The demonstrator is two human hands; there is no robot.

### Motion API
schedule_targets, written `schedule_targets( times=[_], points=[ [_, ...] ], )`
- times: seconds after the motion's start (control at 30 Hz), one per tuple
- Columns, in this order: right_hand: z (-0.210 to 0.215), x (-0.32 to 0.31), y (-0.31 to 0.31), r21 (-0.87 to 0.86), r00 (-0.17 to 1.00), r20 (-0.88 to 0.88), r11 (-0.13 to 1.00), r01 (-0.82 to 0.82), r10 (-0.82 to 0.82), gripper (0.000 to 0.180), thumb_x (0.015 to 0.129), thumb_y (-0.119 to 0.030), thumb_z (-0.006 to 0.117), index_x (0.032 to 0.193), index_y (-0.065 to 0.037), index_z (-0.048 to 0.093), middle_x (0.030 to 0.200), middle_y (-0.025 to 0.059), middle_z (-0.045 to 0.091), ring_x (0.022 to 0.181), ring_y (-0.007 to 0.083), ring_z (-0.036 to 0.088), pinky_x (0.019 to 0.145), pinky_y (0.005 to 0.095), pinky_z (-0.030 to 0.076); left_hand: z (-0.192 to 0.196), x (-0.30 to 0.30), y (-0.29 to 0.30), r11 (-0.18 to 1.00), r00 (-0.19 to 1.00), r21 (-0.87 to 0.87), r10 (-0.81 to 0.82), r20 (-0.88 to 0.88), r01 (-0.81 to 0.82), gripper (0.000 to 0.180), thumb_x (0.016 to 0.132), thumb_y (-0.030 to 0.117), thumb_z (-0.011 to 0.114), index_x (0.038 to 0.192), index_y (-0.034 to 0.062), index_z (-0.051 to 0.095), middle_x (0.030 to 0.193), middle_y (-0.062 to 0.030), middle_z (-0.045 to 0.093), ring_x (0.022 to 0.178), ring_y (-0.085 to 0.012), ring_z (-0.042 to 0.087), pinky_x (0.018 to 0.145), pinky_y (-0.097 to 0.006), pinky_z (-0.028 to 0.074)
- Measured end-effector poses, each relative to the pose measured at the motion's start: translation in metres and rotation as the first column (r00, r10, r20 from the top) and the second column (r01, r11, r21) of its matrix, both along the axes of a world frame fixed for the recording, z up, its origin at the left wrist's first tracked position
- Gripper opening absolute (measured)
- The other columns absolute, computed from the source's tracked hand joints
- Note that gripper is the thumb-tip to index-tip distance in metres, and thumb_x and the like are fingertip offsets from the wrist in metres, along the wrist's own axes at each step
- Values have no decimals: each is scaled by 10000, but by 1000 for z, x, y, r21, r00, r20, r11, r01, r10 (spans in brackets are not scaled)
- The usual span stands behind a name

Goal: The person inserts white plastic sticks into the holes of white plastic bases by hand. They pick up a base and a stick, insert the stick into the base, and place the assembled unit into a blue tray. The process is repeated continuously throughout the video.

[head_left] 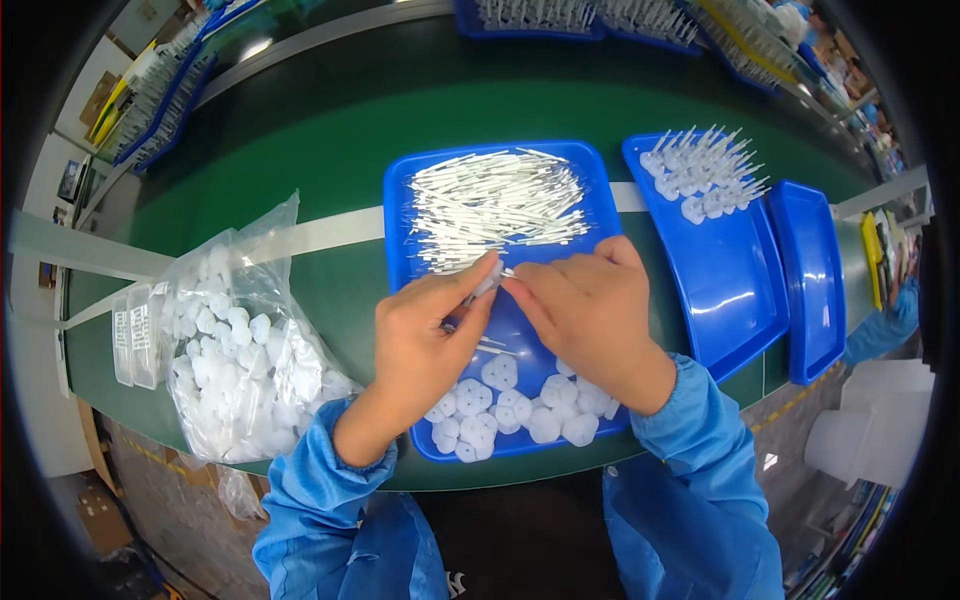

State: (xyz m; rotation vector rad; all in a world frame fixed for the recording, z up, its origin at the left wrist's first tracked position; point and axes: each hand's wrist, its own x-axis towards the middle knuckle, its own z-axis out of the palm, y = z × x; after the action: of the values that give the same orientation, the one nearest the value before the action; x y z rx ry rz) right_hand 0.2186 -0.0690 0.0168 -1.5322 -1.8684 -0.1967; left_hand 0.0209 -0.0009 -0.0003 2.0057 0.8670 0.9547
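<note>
Over the middle blue tray [400, 235] my two hands meet, fingertips almost touching. My left hand [430, 320] pinches a translucent white flower-shaped plastic piece [487, 283], partly hidden by the fingers. Between the thumb and forefinger of my right hand [590, 305] is a thin white stick [509, 272], its short end at the plastic piece. Whether the stick is inside the piece I cannot tell. A heap of thin white sticks [500, 195] fills the tray's far part. Several loose flower-shaped pieces [500, 372] lie along its near edge.
To the left a clear plastic bag [240, 350] of white pieces lies beside small clear boxes [138, 335]. On the right, a blue tray [735, 310] holds rows of pieces with upright sticks [700, 170]. Another blue tray [812, 280] stands beside it. Filled trays [540, 18] line the far side.
</note>
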Motion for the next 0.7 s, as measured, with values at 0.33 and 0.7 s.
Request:
schedule_targets(
  times=[0.33, 0.7],
  points=[
    [-8, 2, 7, 32, 994, -48, 995, -97, 99, 105, 914, -170, 825, 889, -123, 734, 678, 13, 666, 602, 204, 640, 683, 380, 411, 2, -5, -3, 994, 998, -112, -8, -67, 1, 448, 932, -53, 808, 1368, 51, 786, 1053, -121, 832, 881, -128, 759, 744, -275, 624],
    [-4, 17, 10, -69, 821, -548, 969, -239, 163, 331, 847, -146, 903, 1161, -91, 811, 930, 50, 810, 844, 199, 757, 950, 363, 499, 2, -7, 6, 990, 968, -103, -69, 242, 97, 473, 847, -63, 880, 1296, 32, 764, 1308, -110, 711, 1070, -168, 717, 766, -262, 610]
  ],
)
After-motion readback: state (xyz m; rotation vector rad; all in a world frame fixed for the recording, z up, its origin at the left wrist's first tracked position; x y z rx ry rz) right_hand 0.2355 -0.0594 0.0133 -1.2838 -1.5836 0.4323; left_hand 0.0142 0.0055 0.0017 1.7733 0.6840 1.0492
